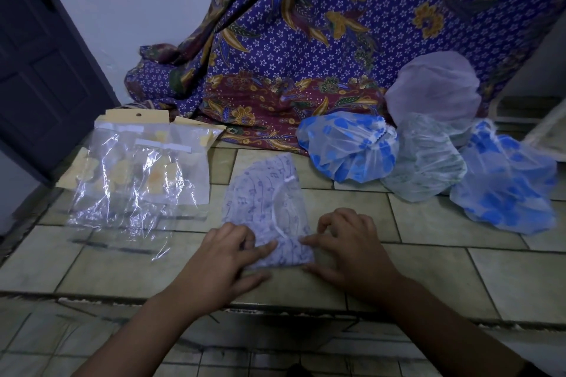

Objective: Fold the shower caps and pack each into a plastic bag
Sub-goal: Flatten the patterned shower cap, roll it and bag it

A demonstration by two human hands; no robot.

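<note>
You are working on a tiled ledge point(428, 269) in front of a draped patterned cloth point(306, 40). Your left hand point(232, 251) and right hand point(346, 248) are both pressing fingertips onto the near end of the pale printed shower cap point(266, 193), gripping nothing, likely flattening the fold. Plastic bags point(137, 174) are waiting left of your left hand, and unfolded caps point(428, 156) are lying beyond your right.

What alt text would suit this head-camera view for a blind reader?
The left hand and right hand press a folded purple-printed shower cap onto a tiled surface. Clear plastic bags lie left; four unfolded caps sit right, before patterned cloth.
</note>
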